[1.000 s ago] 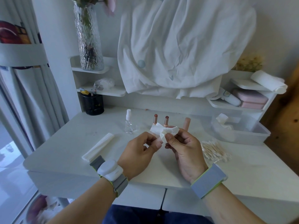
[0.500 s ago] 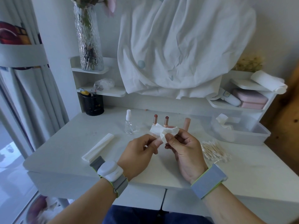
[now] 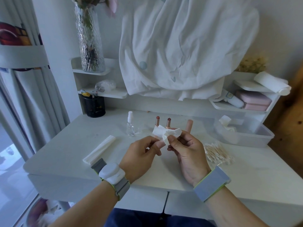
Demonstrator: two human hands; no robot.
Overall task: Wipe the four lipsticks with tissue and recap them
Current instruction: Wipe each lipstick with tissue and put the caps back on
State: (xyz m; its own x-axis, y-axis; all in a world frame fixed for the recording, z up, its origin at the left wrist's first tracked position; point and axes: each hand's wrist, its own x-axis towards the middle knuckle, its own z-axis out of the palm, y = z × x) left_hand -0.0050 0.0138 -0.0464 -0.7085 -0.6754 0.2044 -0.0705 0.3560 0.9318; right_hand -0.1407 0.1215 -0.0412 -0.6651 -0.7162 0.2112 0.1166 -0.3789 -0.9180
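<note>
Tissue [image 3: 165, 134] crumpled between both hands above the near middle of the desk [image 3: 68, 145]. Left hand [image 3: 139, 155] curled, thumb and fingers pinching the tissue's left edge; also a pinkish shape at those fingertips, possibly a lipstick, too hidden to tell. Right hand [image 3: 188, 149] curled, thumb pressing the tissue's right part against the fingers. Wristbands on both wrists.

Just beyond the hands, farther on the desk: two uncapped lipsticks standing upright side by side, left lipstick [image 3: 157, 120] and middle lipstick [image 3: 168, 122], lower parts hidden behind the tissue. To their right, capped pink tube [image 3: 189, 125], upright, partly behind the right fingers. Fourth lipstick not clearly seen.

Spray bottle [image 3: 130, 124] left of the lipsticks, upright. Folded tissue stack [image 3: 100, 149] lying at the near left. Cotton swabs [image 3: 217, 153] heaped just right of the right hand. Clear bin [image 3: 246, 134] at the far right with crumpled tissue inside. Black pen cup [image 3: 95, 106] at the far left. Glass vase [image 3: 90, 38] on the shelf above. White cloth [image 3: 180, 46] hanging behind.
</note>
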